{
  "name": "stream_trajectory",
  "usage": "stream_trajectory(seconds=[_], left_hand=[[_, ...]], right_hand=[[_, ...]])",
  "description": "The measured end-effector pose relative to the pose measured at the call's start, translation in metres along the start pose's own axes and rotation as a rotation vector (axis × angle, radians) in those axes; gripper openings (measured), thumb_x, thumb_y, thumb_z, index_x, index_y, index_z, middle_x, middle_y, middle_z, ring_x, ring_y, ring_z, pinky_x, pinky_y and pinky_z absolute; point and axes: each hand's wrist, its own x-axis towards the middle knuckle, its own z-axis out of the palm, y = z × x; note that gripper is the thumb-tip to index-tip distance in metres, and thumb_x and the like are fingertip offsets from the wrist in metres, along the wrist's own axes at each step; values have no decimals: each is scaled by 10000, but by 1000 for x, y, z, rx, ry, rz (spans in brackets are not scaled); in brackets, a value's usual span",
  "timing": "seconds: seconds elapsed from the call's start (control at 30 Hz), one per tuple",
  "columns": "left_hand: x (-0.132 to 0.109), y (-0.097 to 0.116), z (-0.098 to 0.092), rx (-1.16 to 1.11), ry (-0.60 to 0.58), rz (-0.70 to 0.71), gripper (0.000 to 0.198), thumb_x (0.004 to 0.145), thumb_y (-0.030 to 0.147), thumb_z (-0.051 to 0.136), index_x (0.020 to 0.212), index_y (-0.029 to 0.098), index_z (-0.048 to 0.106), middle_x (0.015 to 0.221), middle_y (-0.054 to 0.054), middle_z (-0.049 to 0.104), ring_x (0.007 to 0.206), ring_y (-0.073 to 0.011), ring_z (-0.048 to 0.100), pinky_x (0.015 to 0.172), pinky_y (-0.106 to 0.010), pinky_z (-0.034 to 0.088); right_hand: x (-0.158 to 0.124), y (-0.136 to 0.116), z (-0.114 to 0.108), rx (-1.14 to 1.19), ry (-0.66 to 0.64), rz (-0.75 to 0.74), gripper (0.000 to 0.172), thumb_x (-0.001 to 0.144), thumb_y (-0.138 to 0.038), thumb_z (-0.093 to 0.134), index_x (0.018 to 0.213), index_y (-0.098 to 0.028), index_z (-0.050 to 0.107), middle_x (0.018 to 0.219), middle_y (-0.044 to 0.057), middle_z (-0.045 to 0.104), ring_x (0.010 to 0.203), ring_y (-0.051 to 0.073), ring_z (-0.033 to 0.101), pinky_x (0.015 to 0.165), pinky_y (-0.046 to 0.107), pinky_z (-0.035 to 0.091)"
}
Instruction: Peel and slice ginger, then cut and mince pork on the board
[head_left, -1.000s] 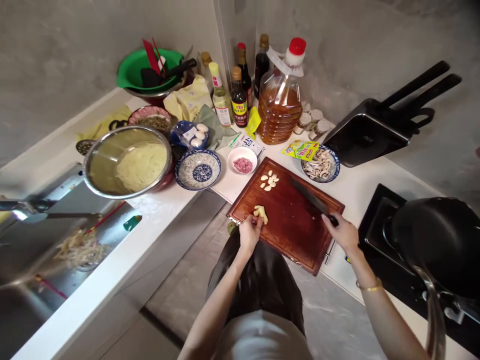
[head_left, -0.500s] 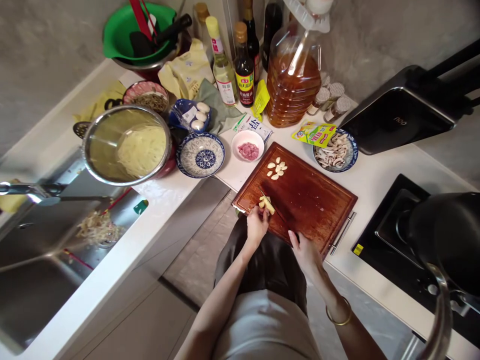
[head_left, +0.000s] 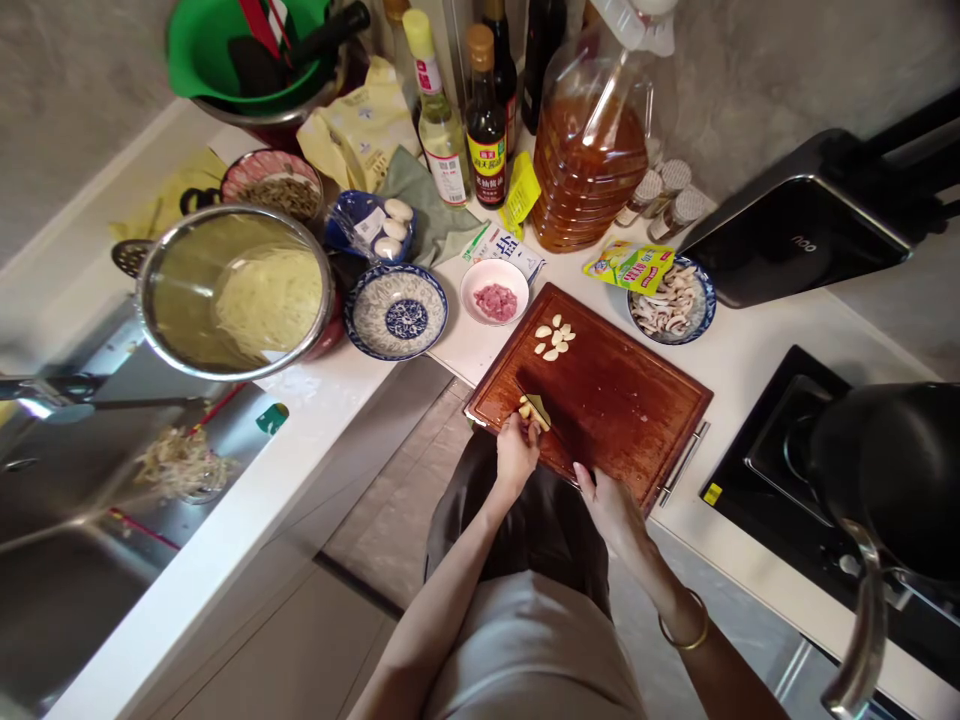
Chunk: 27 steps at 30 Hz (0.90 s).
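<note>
My left hand (head_left: 517,450) is closed on a piece of pale yellow ginger (head_left: 537,411) near the left front edge of the brown wooden cutting board (head_left: 630,390). My right hand (head_left: 609,503) grips a knife (head_left: 556,428) at the board's front edge. Its dark blade is seen nearly edge-on beside the ginger, and my fingers hide the handle. Several peeled garlic cloves (head_left: 551,350) lie farther back on the same board.
Behind the board stand a bowl of pink meat (head_left: 495,300) and a bowl of sliced mushrooms (head_left: 667,305). Left are a patterned plate (head_left: 360,335) and a steel pot (head_left: 150,330) beside the sink (head_left: 45,590). A black wok (head_left: 892,470) sits on the right-hand stove.
The camera view has shifted slightly, so objects at the left appear farther left. My hands stay at the ginger and the knife, with only slight movement.
</note>
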Motion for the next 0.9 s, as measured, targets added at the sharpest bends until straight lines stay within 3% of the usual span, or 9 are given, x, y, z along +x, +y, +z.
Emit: stream_trajectory(seconds=[0.3,0.5,0.7,0.8,0.9], left_hand=[[2,0,-2,10,-26,-18,128,819,276,448,853,167,505,766,-64,619,668,-144,594,656,-255,448],[-1,-2,-3,-116,-53,-31,192,811,333,485,879,164,544,807,-72,623,708,-142,591,682,-262,455],[-1,-9,-24,-628,-194,-138,316,761,445,550,851,142,541,780,-17,592,615,-87,554,622,-233,470],[2,-1,-45,-947,-231,-163,317,739,401,602,942,160,559,876,-17,592,680,-74,556,688,-238,481],[6,12,-62,-1119,-224,-153,343,718,347,645,1013,191,564,938,-24,595,784,-95,567,744,-245,480]], right_hand=[[13,-16,1,-16,-37,26,637,885,-559,149,895,-142,631,765,156,675,729,247,648,585,280,380],[40,1,23,136,46,-12,639,880,-569,171,929,-147,647,818,146,681,779,221,645,615,251,388],[41,21,32,384,91,-92,652,882,-564,147,872,-159,658,770,108,682,721,197,633,569,232,377],[33,24,32,434,127,-118,621,886,-549,168,880,-159,651,793,112,682,727,194,630,568,229,381],[26,23,31,390,146,-135,559,885,-537,214,885,-174,639,818,116,683,778,210,634,608,238,392]])
